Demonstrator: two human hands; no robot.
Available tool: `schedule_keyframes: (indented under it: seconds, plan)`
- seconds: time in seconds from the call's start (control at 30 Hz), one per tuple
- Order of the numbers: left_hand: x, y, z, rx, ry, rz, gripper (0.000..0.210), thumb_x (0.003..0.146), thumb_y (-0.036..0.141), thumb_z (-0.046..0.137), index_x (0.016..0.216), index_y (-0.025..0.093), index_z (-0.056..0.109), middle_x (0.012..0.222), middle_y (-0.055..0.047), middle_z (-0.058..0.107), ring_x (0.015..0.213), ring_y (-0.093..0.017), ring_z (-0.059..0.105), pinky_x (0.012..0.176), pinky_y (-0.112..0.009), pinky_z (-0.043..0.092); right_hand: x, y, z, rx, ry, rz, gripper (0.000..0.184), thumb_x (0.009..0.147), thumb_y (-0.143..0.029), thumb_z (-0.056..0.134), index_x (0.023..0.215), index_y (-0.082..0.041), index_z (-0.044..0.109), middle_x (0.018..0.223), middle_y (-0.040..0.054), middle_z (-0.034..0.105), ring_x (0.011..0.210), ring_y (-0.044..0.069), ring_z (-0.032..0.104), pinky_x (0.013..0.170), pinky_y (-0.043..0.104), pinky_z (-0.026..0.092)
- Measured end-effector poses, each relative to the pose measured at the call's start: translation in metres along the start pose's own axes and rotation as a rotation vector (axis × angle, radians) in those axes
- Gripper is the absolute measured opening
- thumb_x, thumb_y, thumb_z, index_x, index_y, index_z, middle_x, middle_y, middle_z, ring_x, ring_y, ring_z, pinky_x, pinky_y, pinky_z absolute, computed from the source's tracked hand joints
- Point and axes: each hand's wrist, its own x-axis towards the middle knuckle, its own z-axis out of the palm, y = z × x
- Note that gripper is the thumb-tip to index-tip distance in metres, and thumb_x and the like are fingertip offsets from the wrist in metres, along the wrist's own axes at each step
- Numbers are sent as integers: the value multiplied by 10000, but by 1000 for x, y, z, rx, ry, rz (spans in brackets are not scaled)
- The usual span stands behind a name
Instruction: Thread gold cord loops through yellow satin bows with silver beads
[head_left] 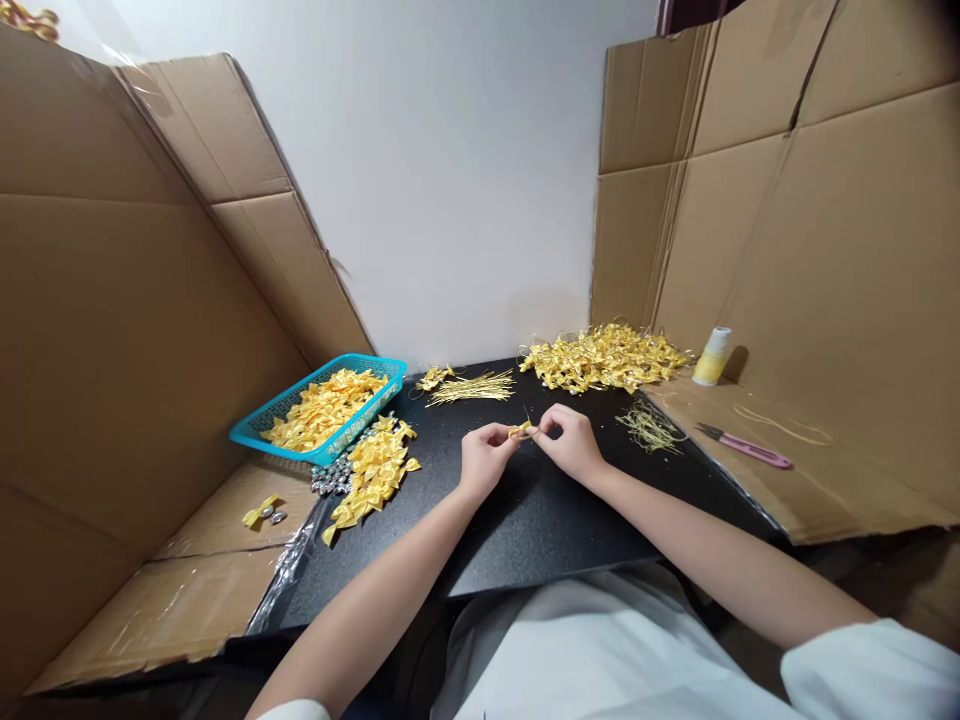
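Over the middle of the black table (517, 540), my left hand (484, 458) and my right hand (571, 440) meet fingertip to fingertip. Between them is a small yellow ribbon bow (519, 430), pinched by the left thumb and fingers. The right fingers are closed at the bow's other side on what looks like a thin cord (532, 432); the fingers partly hide it. Left of my hands lies a heap of loose yellow bows (375, 470) beside silver beads (330, 477). Behind them is a bundle of gold ties (472, 388).
A blue basket (244, 436) of yellow bows stands at left. At the back right is a large pile of bows with cords (607, 357). Cord scraps (651, 428), pink-handled thread snips (746, 447) and a thread spool (711, 357) lie right. Cardboard walls (847, 270) enclose both sides.
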Motion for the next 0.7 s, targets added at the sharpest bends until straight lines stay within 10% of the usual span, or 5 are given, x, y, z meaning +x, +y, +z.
schedule_keyframes:
  seconds: [0.13, 0.3, 0.7]
  plan:
    - [3, -3, -2, -5, 14, -27, 270, 682, 396, 727, 714, 129, 731, 631, -57, 704, 553, -148, 608, 549, -236, 447, -2, -5, -1, -35, -76, 6, 305, 840, -255, 603, 543, -184, 606, 559, 1, 542, 532, 126, 495, 557, 267, 380]
    - [1, 0, -2, 32, 0, -9, 229, 685, 368, 718, 701, 139, 734, 636, -45, 709, 556, -145, 603, 554, -234, 436, -4, -7, 5, -61, -135, 40, 177, 837, -232, 617, 971, -193, 727, 634, -7, 574, 547, 117, 498, 574, 254, 372]
    - [-4, 5, 0, 62, -59, 37, 196, 697, 355, 720, 695, 161, 751, 667, -40, 725, 590, -158, 612, 581, -244, 433, -3, -3, 7, 0, -114, 76, 175, 792, -171, 576, 624, -187, 621, 559, -19, 467, 512, 115, 427, 525, 256, 336]
